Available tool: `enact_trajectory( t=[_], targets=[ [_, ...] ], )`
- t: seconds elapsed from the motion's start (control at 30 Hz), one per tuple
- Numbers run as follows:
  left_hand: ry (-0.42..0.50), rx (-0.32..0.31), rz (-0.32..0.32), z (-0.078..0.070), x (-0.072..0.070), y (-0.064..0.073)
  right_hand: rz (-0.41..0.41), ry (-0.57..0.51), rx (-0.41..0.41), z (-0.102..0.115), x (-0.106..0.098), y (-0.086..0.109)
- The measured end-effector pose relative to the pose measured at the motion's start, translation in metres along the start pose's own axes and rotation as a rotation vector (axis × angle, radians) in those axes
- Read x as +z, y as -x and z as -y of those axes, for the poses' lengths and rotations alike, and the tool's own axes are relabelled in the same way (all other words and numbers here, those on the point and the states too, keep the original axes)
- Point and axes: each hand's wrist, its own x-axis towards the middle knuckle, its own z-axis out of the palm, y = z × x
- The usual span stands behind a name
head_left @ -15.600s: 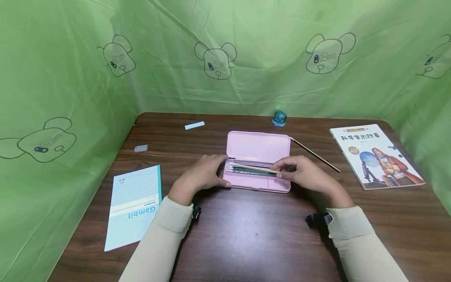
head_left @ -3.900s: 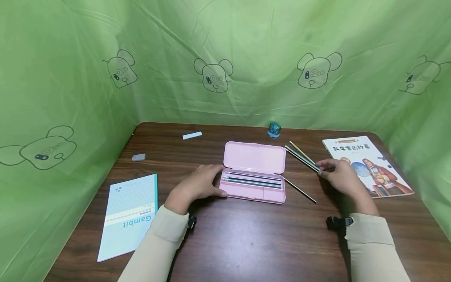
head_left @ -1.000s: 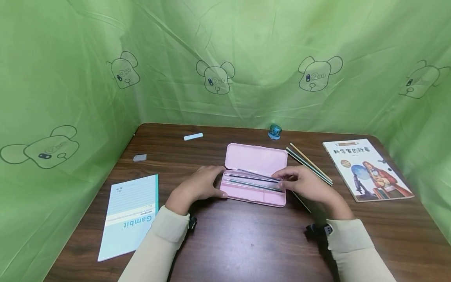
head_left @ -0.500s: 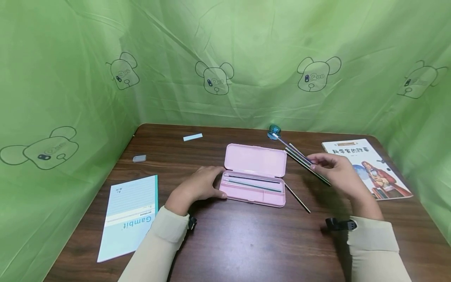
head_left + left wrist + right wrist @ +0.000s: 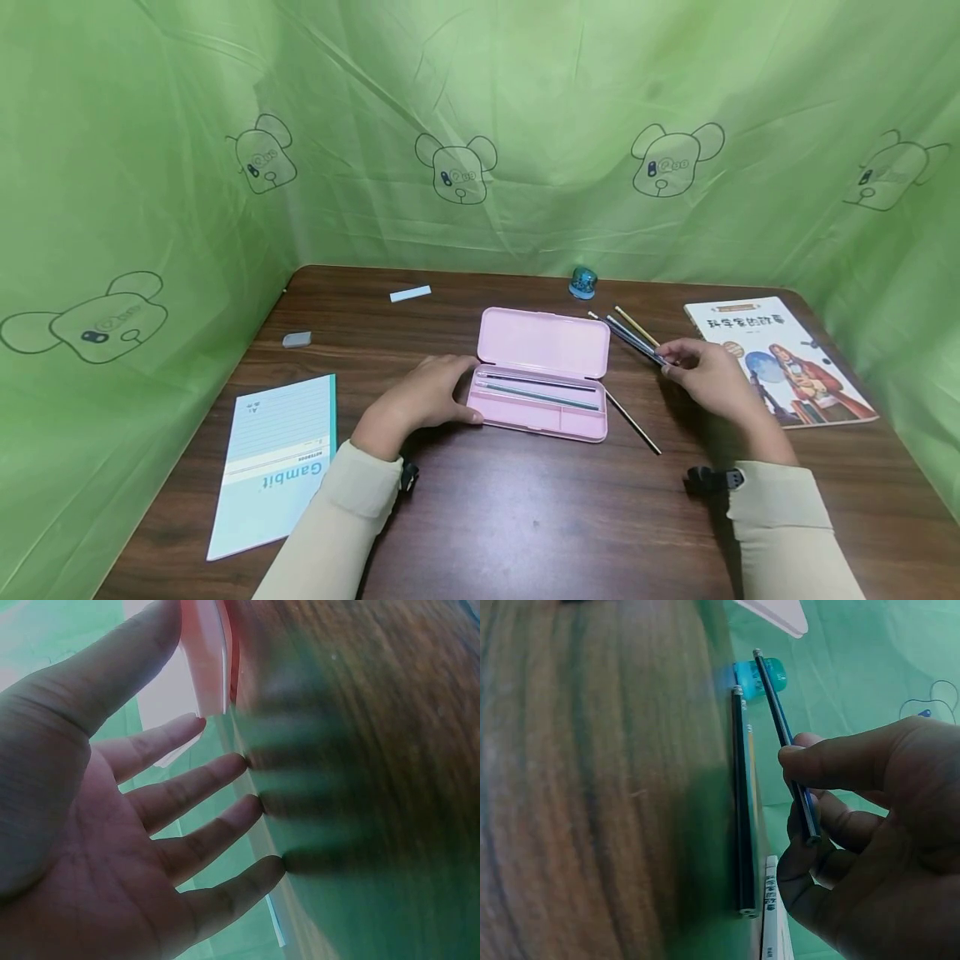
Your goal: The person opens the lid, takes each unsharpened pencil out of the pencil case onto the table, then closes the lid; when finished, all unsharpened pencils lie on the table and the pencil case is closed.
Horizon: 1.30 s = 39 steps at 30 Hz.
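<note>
The pink pencil case (image 5: 543, 342) lies with its lid up in mid-table, holding a dark pencil (image 5: 537, 382) and a greenish one (image 5: 538, 397). My left hand (image 5: 420, 402) rests at its left end; in the left wrist view the thumb touches the case and the other fingers are spread straight. To the right of the case, my right hand (image 5: 712, 379) pinches a dark blue pencil (image 5: 776, 712) between thumb and fingers, tilted over other pencils (image 5: 744, 810) lying on the table. One of those is gold (image 5: 636, 325). Another pencil (image 5: 633, 422) lies nearer, beside the case's right end.
At the back stands a blue sharpener (image 5: 582, 282). A storybook (image 5: 780, 358) lies at the right, a Gambit notebook (image 5: 277, 467) at the left. A grey eraser (image 5: 297, 339) and a pale blue strip (image 5: 410, 293) lie at the back left. Green cloth (image 5: 525, 225) hangs around the table.
My right hand has taken the dark blue pencil out of the case and carried it right, to the pencils by the book. Fewer pencils lie in the case than earlier. My left hand stays put.
</note>
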Motion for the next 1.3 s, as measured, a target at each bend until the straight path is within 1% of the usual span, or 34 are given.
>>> enact_trajectory(
  t=[0.17,0.3,0.5,0.8,1.3],
  targets=[
    [0.005,0.004,-0.001,-0.0001,0.0002,0.0006,0.031,0.019,0.025,-0.0029,0.0046,-0.0019],
    [0.004,0.001,-0.001,-0.0003,0.0004,0.0006,0.041,0.034,0.040,-0.0049,0.0056,-0.0023],
    [0.002,0.004,0.000,-0.0006,0.0003,0.0008,0.043,0.037,0.043,-0.0062,0.0065,-0.0020],
    [0.002,0.027,-0.001,-0.0010,-0.0005,0.0010,0.037,0.059,0.050,-0.0081,0.0079,-0.0022],
    [-0.005,0.027,0.006,-0.0015,-0.0014,0.0025,0.031,0.064,0.046,-0.0092,0.0102,-0.0031]
  ],
)
